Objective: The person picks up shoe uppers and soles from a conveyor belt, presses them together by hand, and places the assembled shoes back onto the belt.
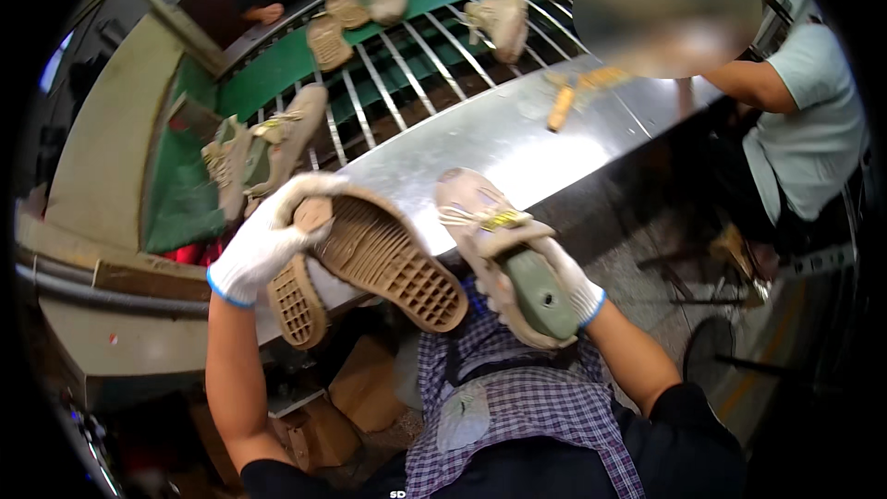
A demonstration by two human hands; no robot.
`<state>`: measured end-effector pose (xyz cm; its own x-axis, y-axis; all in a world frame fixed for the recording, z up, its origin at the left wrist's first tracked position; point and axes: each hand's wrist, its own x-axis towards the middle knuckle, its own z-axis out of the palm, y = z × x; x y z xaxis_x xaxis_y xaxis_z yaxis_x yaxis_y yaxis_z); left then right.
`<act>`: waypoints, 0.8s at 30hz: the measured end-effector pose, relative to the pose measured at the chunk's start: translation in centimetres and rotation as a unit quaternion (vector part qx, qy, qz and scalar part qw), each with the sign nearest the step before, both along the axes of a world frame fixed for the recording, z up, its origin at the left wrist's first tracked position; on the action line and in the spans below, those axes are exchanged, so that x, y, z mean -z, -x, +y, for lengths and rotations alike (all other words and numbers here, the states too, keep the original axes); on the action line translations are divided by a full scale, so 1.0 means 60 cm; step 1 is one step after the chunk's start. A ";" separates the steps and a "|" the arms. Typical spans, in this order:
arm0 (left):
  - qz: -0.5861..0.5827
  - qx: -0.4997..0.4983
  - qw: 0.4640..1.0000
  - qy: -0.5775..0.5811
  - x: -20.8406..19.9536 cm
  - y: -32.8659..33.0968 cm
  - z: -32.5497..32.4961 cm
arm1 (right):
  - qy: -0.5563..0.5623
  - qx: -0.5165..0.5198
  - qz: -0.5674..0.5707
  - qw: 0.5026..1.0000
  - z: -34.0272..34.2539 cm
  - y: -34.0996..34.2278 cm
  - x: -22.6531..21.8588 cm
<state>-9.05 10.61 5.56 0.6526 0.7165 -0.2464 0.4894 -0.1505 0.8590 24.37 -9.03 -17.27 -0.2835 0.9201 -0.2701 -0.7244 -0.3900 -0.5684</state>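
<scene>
My left hand (268,245), in a white knitted glove with a blue cuff, grips a tan shoe sole (388,254) by one end. The sole's gridded inner side faces up. My right hand (575,286), gloved the same way, holds a beige shoe upper (476,208) from its right side, with most fingers hidden. A green shoe last (538,296) fills the upper, and a small hole shows in its top. Sole and upper are held side by side, close together. A second tan sole (297,305) lies below my left hand at the bench edge.
A metal bench (517,134) runs in front of me, beside a roller rack (402,83) carrying several shoes and soles. Lasted beige shoes (277,143) stand at the left. A yellow-orange brush-like tool (561,106) lies on the bench. Another person (808,120) sits at the right.
</scene>
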 end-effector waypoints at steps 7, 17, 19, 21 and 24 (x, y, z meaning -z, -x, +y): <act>-0.177 0.022 0.980 0.089 0.213 0.001 -0.098 | -0.014 0.007 0.024 1.000 -0.002 -0.004 0.047; -0.129 -0.030 0.982 0.137 0.239 -0.002 -0.096 | 0.047 -0.091 0.181 0.978 0.006 0.023 0.045; -0.172 -0.071 0.967 0.172 0.273 -0.013 -0.090 | 0.041 -0.124 0.234 0.963 -0.021 0.010 0.051; -0.269 -0.106 0.939 0.186 0.284 -0.018 -0.077 | 0.031 -0.125 0.233 0.964 -0.061 0.005 0.056; -0.244 -0.061 0.951 0.180 0.234 -0.047 -0.051 | 0.072 -0.103 0.193 0.973 -0.133 -0.015 0.108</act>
